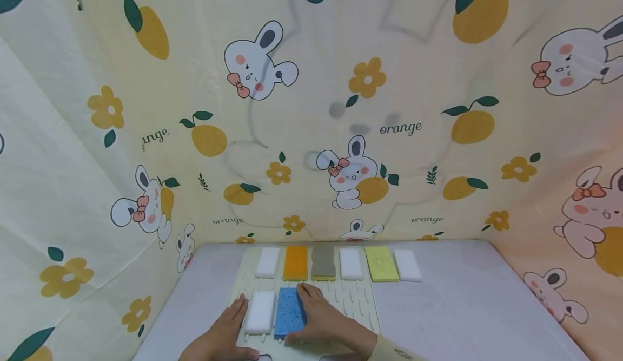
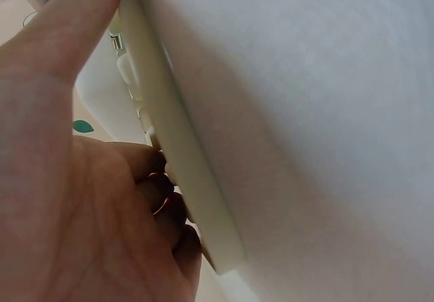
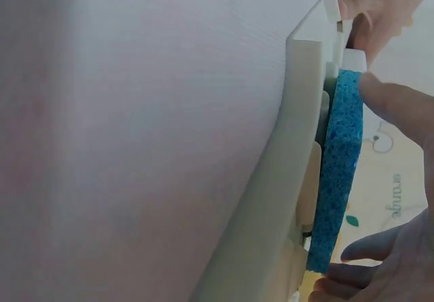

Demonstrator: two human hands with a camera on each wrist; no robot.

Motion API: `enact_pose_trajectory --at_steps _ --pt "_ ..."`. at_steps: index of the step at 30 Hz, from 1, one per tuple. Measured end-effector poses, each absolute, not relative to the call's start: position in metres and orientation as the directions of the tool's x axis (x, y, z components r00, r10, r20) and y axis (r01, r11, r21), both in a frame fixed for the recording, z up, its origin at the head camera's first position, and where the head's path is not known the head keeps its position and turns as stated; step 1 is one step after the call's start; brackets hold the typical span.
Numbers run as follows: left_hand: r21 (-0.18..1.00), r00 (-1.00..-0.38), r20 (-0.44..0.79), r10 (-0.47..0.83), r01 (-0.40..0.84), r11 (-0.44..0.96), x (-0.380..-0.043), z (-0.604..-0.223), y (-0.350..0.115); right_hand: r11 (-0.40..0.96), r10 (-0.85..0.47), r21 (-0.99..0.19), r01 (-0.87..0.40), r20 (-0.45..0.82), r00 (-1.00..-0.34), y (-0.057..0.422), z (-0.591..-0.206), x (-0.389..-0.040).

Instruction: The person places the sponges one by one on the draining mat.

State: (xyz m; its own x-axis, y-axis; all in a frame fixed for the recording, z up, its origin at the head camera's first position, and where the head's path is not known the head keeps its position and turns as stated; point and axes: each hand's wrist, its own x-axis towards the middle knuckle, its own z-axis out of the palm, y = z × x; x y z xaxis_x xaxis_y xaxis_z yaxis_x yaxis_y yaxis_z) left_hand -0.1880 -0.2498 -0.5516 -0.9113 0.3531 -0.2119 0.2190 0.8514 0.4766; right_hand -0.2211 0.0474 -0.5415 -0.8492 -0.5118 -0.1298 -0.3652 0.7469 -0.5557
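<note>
A cream pegged board (image 1: 340,317) lies on the table. My right hand (image 1: 323,317) holds a blue sponge (image 1: 290,312) over its near half, thumb at the near end and fingers at the far end. In the right wrist view the blue sponge (image 3: 341,159) lies along the pegs; whether it bears on them I cannot tell. Left of it, a white sponge (image 1: 260,312) lies on the board. My left hand (image 1: 221,334) touches the board's near left corner, thumb spread from the fingers. Seen from the left wrist, the fingertips (image 2: 186,244) meet the board's edge (image 2: 196,186).
Across the board's far end lie a white block (image 1: 267,262), an orange sponge (image 1: 295,263), a grey-topped sponge (image 1: 323,262) and another white block (image 1: 350,263). A yellow-green sponge (image 1: 382,264) and a white block (image 1: 408,266) lie farther right. A printed curtain (image 1: 311,106) surrounds the table.
</note>
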Motion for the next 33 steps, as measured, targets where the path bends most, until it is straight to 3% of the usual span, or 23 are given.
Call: enact_pose_trajectory --at_steps 33 --pt "0.485 -0.919 -0.283 0.276 0.111 0.867 -0.194 -0.558 -0.247 0.657 -0.475 -0.624 -0.423 0.092 -0.875 0.145 -0.538 -0.219"
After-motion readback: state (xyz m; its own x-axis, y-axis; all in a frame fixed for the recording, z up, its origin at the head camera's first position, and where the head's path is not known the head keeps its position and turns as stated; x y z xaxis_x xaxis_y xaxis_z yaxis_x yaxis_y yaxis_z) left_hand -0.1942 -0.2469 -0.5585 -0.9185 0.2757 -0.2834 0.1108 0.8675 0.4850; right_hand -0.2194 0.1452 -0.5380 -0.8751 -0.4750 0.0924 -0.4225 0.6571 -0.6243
